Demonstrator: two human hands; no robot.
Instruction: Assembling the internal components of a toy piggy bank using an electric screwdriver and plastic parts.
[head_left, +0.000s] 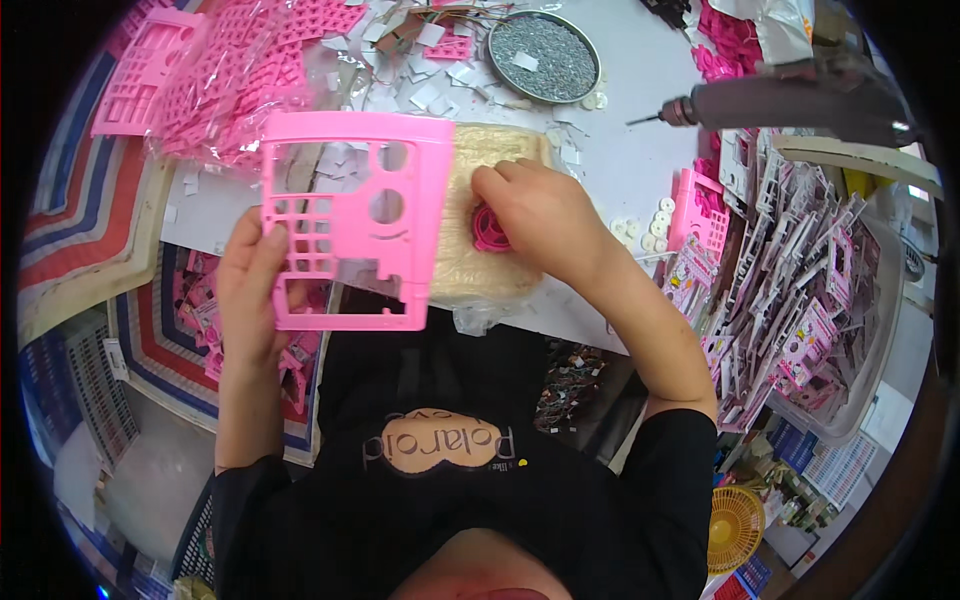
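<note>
My left hand (252, 275) grips the left edge of a light pink plastic panel (350, 240). The panel stands tilted above the bench, with a grid of square openings and two round holes. My right hand (540, 215) is closed over a dark pink round plastic part (490, 230) at a cream, plastic-wrapped pad (480, 280). Its palm side and some fingertips are hidden, as is part of the round piece. The panel's right edge overlaps the pad in view, to the left of my right hand.
A round dish of small metal screws (545, 60) sits at the back. A powered screwdriver (740, 105) juts in from the right. Bagged pink parts (235, 85) lie far left, white paper bits (430, 95) behind the panel. A clear bin (865, 370) of printed panels stands right.
</note>
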